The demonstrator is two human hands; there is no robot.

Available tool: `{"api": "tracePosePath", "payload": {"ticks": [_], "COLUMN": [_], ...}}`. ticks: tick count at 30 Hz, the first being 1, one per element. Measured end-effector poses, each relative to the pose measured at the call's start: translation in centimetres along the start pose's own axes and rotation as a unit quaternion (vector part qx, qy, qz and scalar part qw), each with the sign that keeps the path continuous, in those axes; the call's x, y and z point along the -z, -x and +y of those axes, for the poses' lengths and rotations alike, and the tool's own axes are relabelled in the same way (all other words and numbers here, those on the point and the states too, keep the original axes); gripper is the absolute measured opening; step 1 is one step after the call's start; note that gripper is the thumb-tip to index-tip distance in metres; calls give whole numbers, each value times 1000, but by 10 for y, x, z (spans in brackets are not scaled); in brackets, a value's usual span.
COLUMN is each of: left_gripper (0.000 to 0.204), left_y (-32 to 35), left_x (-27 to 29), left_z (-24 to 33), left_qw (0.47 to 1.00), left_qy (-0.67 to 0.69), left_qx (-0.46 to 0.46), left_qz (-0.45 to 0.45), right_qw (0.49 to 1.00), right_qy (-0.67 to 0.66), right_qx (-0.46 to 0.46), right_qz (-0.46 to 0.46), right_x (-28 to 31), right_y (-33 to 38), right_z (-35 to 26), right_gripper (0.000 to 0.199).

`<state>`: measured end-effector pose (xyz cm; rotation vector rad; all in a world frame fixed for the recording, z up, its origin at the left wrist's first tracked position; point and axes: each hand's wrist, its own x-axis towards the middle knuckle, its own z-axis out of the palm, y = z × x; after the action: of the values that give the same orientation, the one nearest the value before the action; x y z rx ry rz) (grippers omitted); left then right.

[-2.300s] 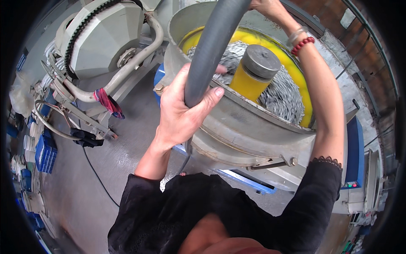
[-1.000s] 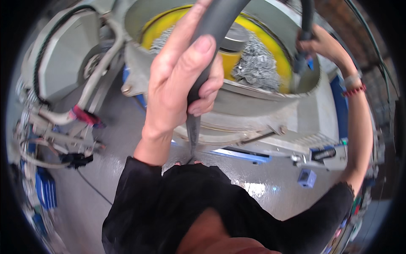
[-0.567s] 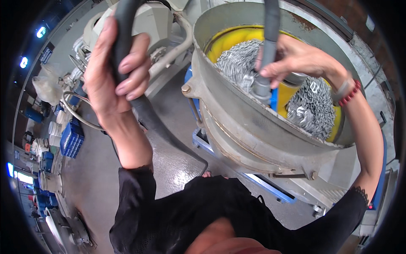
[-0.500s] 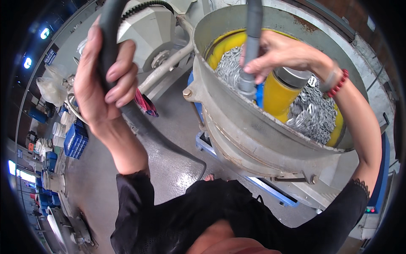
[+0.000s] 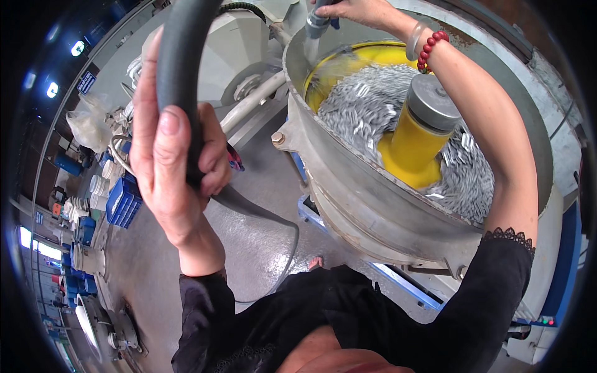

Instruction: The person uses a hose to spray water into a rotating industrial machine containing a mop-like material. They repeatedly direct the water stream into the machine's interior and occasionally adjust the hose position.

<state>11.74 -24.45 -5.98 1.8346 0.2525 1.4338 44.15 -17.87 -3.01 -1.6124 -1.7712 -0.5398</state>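
My left hand (image 5: 180, 143) is wrapped round a thick black hose (image 5: 180, 62), which arches up out of the top of the picture. My right hand (image 5: 357, 11) reaches over a large round metal tub and grips the grey hose nozzle (image 5: 317, 23) near its far left rim. What looks like water streams down from the nozzle onto the inner wall. Inside the yellow-lined tub (image 5: 348, 205) lies a mass of small silvery metal pieces (image 5: 367, 99), blurred in places. A yellow centre post (image 5: 413, 146) with a grey metal cap (image 5: 433, 102) rises among them.
The hose trails down to the wet-looking grey floor (image 5: 261, 248). Left of the tub stands a pale machine with a pipe (image 5: 255, 99). A blue crate (image 5: 123, 202) and stacked white containers line the left side. Bolted lugs (image 5: 278, 138) jut from the tub's side.
My right hand has carried the nozzle from beside the centre post up to the far left rim, and a spray now shows. My left hand has shifted slightly right with the hose.
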Motion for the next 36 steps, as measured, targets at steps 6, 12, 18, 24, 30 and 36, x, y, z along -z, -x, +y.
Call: {"api": "tracePosePath", "payload": {"ticks": [6,12,18,24,30,36], "left_gripper": [66,62,65,67,68,63], "left_y": [4,11,9,0,-3,-1], "left_x": [-8,-28,-17,-43,-42,-40], "left_z": [-8,0,-14,-8,-14,-14], "left_qw": [996,986,954,916,887,838], "left_qy": [67,153,237,310,362,457], "left_qx": [16,64,146,74,86,150], "left_qz": [-52,-35,-108,-244,-274,-257], "right_qw": [998,994,980,956,933,900], "right_qy": [-53,39,115,220,244,179], "right_qx": [-22,-99,-145,-182,-225,-291], "right_qz": [12,6,-72,-67,-141,-269], "right_x": [35,105,117,218,237,255], "right_y": [-16,23,49,118,142,166], "right_z": [29,10,6,-11,-38,-39], "right_gripper": [22,20,17,15,19,24]}}
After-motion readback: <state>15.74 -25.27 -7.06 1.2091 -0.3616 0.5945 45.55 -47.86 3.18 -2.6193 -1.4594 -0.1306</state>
